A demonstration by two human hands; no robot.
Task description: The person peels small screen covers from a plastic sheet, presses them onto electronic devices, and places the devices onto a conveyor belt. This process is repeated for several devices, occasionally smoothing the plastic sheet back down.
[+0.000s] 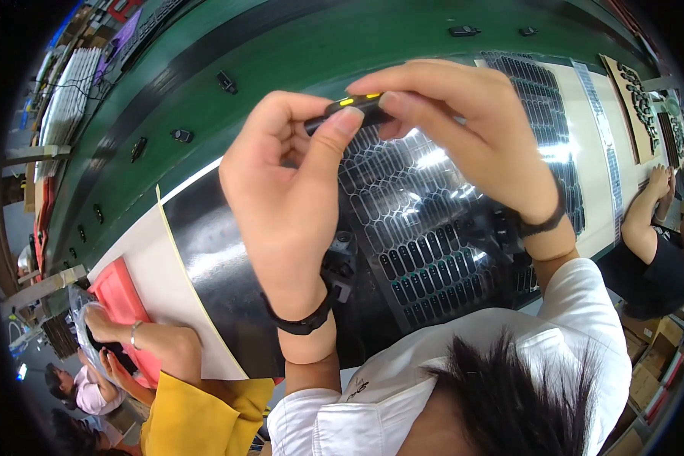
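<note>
My left hand (277,190) and my right hand (471,125) meet above the black work mat (228,258). Between their fingertips they grip a small, elongated black device (368,114) with two yellow marks on its upper side. The left thumb presses along its near side, and the right thumb and fingers pinch the other end. The fingers hide part of it. Beneath the hands lie shiny sheets (425,266) with rows of dark oval pieces, some spots blank. Loose black parts (340,266) lie beside my left wrist, partly covered.
A green conveyor belt (281,45) runs along the far side, with small black devices (181,135) scattered on it. On the left, a co-worker in a yellow top (197,414) reaches by a red tray (121,292). At right are another co-worker and a board of black parts (634,110).
</note>
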